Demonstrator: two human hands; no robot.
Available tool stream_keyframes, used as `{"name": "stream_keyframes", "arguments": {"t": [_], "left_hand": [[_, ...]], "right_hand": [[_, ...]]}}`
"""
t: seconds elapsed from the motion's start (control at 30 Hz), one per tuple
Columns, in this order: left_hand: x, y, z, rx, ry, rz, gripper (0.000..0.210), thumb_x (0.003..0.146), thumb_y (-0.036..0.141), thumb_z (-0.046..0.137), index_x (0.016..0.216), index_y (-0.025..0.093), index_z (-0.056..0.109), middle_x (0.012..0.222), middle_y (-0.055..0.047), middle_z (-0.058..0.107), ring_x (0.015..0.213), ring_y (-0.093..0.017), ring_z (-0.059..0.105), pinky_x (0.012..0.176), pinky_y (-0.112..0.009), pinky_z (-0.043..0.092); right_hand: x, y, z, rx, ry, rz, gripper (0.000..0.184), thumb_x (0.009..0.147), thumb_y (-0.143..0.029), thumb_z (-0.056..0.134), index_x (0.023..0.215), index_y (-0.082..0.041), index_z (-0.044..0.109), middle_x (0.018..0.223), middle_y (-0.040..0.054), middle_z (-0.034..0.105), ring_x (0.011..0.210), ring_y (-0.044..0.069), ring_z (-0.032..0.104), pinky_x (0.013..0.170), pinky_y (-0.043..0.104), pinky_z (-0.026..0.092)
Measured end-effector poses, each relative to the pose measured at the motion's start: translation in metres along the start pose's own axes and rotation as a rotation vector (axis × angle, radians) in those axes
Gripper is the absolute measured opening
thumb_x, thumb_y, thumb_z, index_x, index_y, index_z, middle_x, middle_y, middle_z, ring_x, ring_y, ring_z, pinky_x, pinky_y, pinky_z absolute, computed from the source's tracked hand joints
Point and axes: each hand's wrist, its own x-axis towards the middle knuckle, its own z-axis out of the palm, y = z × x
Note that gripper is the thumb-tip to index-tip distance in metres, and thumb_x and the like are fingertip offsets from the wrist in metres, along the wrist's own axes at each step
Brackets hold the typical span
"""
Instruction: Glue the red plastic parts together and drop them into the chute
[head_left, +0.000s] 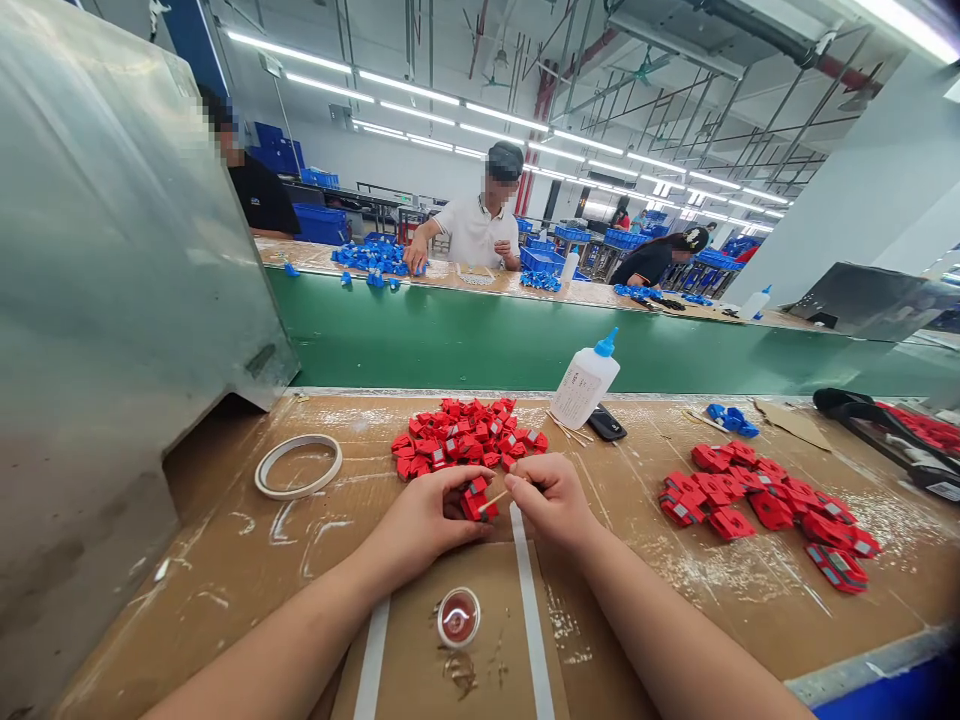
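My left hand [436,512] is closed around a small red plastic part [477,498] with grey patches, held above the cardboard mat. My right hand [553,497] pinches a thin wooden stick [495,500], its tip at the red part's surface. Just behind both hands lies a heap of similar red parts [469,432]. Below them on the mat stands a small round cup [458,617] with reddish-brown liquid in it, and brown smears mark the cardboard beside it.
A tape roll [298,467] lies at left near a metal housing [112,300]. Behind the heap stand a white squeeze bottle [585,385], loose sticks and a black object [607,423]. More red parts [750,487] spread at right. Beyond the green belt [450,335], people handle blue parts.
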Motion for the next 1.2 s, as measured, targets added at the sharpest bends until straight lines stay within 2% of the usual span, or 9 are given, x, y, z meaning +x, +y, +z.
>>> {"name": "stream_keyframes", "arguments": {"t": [0.13,0.23,0.47,0.63,0.8,0.9,1.0,1.07,1.2], "left_hand": [[0.0,-0.001,-0.001,-0.021,-0.026,0.028,0.062,0.067,0.02,0.076,0.128,0.02,0.066,0.105,-0.002,0.069,0.083,-0.016,0.061,0.073,-0.023,0.048],[-0.001,-0.001,-0.001,-0.04,-0.034,0.022,0.062,0.067,0.014,0.073,0.128,0.02,0.066,0.096,0.0,0.069,0.079,-0.013,0.058,0.071,-0.021,0.046],[0.001,-0.001,0.002,-0.087,-0.013,0.042,0.056,0.065,0.013,0.076,0.12,0.018,0.069,0.082,0.003,0.063,0.065,-0.008,0.049,0.058,-0.017,0.037],[0.0,0.001,0.002,-0.068,0.002,0.03,0.059,0.063,0.014,0.076,0.122,0.015,0.069,0.086,0.0,0.065,0.068,-0.01,0.052,0.06,-0.018,0.04],[0.001,0.001,0.001,-0.055,-0.023,0.054,0.057,0.065,0.013,0.074,0.122,0.02,0.069,0.093,0.0,0.068,0.072,-0.012,0.055,0.065,-0.019,0.043],[0.001,-0.001,0.001,-0.065,-0.041,0.042,0.057,0.066,0.017,0.078,0.122,0.021,0.068,0.094,0.001,0.067,0.074,-0.012,0.055,0.065,-0.02,0.043],[0.001,-0.002,0.0,-0.052,-0.033,0.01,0.06,0.067,0.021,0.082,0.125,0.022,0.067,0.09,0.002,0.066,0.069,-0.011,0.052,0.062,-0.019,0.042],[0.0,-0.001,0.0,-0.029,-0.025,0.003,0.061,0.067,0.022,0.084,0.126,0.023,0.067,0.089,0.002,0.066,0.067,-0.011,0.051,0.06,-0.019,0.041],[0.0,-0.001,0.0,-0.004,-0.038,0.039,0.06,0.07,0.022,0.084,0.128,0.024,0.067,0.093,0.002,0.068,0.07,-0.011,0.054,0.062,-0.02,0.042]], "right_hand": [[-0.009,-0.013,0.007,0.111,-0.307,-0.209,0.036,0.083,-0.021,0.052,0.056,-0.019,0.029,0.053,-0.0059,0.025,0.049,0.007,0.022,0.051,0.025,0.02],[-0.015,-0.017,0.015,0.111,-0.44,-0.256,0.034,0.077,-0.015,0.054,0.056,-0.02,0.028,0.054,-0.0065,0.024,0.05,0.008,0.021,0.051,0.026,0.017],[-0.017,-0.012,0.023,0.084,-0.512,-0.244,0.033,0.072,-0.009,0.057,0.055,-0.018,0.029,0.053,-0.0074,0.024,0.05,0.007,0.021,0.051,0.025,0.016],[-0.018,-0.014,0.023,0.102,-0.527,-0.251,0.034,0.072,-0.009,0.057,0.055,-0.019,0.029,0.052,-0.0076,0.024,0.049,0.007,0.021,0.05,0.025,0.017],[-0.014,-0.017,0.013,0.118,-0.41,-0.25,0.035,0.079,-0.012,0.054,0.057,-0.02,0.027,0.055,-0.0063,0.023,0.051,0.008,0.019,0.052,0.026,0.018],[-0.01,-0.013,0.005,0.108,-0.139,-0.178,0.039,0.086,-0.018,0.052,0.056,-0.02,0.027,0.054,-0.0054,0.025,0.05,0.008,0.022,0.051,0.026,0.02],[-0.005,-0.006,0.002,0.051,0.098,-0.029,0.041,0.088,-0.022,0.051,0.054,-0.019,0.028,0.052,-0.0049,0.027,0.049,0.007,0.025,0.049,0.024,0.021],[-0.002,-0.003,0.003,0.013,0.128,0.036,0.04,0.085,-0.024,0.051,0.053,-0.019,0.029,0.051,-0.0048,0.027,0.049,0.007,0.025,0.048,0.023,0.021],[0.002,-0.002,0.007,-0.028,0.086,0.072,0.037,0.082,-0.027,0.05,0.052,-0.018,0.03,0.05,-0.0046,0.027,0.049,0.007,0.026,0.048,0.021,0.02]]}}
